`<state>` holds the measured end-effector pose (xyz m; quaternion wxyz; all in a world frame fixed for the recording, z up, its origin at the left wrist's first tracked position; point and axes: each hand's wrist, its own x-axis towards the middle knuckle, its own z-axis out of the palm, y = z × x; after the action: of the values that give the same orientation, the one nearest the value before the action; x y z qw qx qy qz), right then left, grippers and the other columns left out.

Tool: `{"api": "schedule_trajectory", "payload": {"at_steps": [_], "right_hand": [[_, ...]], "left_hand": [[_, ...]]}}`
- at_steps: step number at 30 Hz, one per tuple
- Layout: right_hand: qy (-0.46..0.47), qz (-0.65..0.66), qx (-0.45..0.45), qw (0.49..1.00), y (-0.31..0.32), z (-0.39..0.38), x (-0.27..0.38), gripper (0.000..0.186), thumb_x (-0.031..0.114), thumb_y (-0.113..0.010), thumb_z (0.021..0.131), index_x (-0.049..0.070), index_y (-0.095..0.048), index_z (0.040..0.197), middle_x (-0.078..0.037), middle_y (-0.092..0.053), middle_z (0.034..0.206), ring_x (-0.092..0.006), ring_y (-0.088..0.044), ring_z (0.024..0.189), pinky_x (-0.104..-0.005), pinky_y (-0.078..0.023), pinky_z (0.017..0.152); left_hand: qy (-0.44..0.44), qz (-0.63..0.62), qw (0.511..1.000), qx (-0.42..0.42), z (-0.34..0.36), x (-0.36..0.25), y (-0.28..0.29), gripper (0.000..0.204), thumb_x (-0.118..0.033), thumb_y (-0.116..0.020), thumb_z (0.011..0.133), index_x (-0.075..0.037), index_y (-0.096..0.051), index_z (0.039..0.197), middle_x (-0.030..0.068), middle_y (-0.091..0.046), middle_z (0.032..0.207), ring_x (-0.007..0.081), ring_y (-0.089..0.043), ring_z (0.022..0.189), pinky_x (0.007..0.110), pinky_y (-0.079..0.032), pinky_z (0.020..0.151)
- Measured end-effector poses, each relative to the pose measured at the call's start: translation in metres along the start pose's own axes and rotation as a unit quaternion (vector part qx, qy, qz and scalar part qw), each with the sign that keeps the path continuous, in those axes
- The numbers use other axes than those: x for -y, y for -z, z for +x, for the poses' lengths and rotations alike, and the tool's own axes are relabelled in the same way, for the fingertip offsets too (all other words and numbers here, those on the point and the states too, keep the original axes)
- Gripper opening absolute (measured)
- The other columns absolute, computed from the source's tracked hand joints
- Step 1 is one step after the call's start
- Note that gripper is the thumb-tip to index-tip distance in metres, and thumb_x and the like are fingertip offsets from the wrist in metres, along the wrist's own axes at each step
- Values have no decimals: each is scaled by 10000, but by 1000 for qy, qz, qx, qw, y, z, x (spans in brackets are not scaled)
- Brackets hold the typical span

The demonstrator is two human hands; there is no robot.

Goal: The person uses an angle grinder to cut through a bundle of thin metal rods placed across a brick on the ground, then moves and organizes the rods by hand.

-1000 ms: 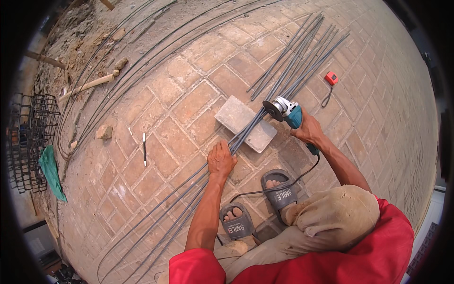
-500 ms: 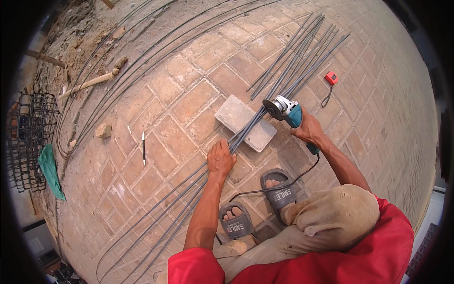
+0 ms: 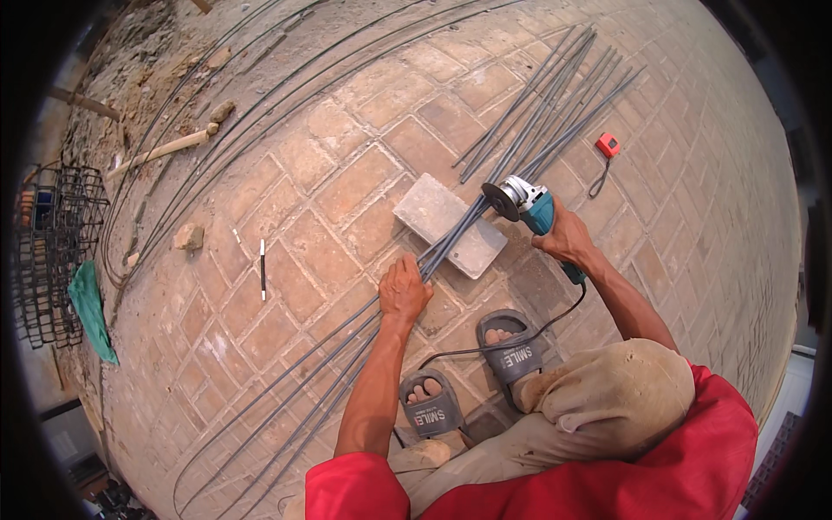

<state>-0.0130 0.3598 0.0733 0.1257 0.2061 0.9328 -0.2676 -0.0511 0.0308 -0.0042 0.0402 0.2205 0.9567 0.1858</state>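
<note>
My left hand (image 3: 405, 289) is closed around a bundle of thin steel rods (image 3: 451, 240), just short of a grey concrete block (image 3: 419, 206). The bundle rests across the top of that block. In my right hand (image 3: 568, 237) is a teal angle grinder (image 3: 538, 212), gripped by its body. Its dark cutting disc (image 3: 501, 201) stands at the rods by the block's far edge; whether it touches them I cannot tell. The rods' near ends fan out toward the lower left.
Several rods (image 3: 542, 104) lie beyond the block. A red tape measure (image 3: 608, 145) is at the right, a marker (image 3: 263, 270) at the left. Long bent rods (image 3: 251, 121), a hammer (image 3: 165, 156) and wire cages (image 3: 52, 251) lie further left. The grinder's cord (image 3: 459, 351) crosses my sandals (image 3: 510, 351).
Both hands keep their places, and the grinder stays at the rods. Some rod ends beyond the block have shifted very slightly.
</note>
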Motion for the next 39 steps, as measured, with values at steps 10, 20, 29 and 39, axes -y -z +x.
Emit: {"api": "schedule_trajectory", "payload": {"at_steps": [10, 20, 29, 39], "right_hand": [[-2, 6, 2, 1000, 4, 0, 6, 832, 291, -762, 621, 23, -444, 1341, -281, -654, 1051, -447, -637, 986, -474, -504, 860], [-14, 11, 16, 1000, 9, 1, 14, 886, 272, -760, 613, 28, -424, 1396, -275, -655, 1091, -441, -636, 1018, -459, -501, 889], [-14, 20, 17, 1000, 8, -1, 10, 860, 265, -766, 609, 29, -442, 1369, -274, -654, 1084, -438, -637, 1020, -464, -497, 893], [-9, 15, 12, 1000, 6, -1, 8, 855, 272, -774, 610, 18, -443, 1357, -277, -655, 1064, -438, -643, 994, -464, -502, 871]], "left_hand": [[4, -3, 1000, 2, -1, 0, -1, 464, -141, -803, 620, -48, -516, 972, 135, -594, 893, 318, -628, 854, 409, -532, 741], [-4, -12, 1000, -6, -1, 0, 0, 457, -146, -802, 630, -43, -512, 968, 150, -603, 874, 332, -636, 836, 416, -534, 728], [8, -7, 1000, 11, 0, -1, 0, 452, -150, -804, 633, -47, -506, 957, 146, -595, 900, 321, -634, 854, 407, -536, 745], [12, -11, 1000, 18, 1, -1, 2, 445, -141, -798, 638, -42, -505, 957, 152, -602, 902, 329, -635, 853, 411, -540, 751]]}}
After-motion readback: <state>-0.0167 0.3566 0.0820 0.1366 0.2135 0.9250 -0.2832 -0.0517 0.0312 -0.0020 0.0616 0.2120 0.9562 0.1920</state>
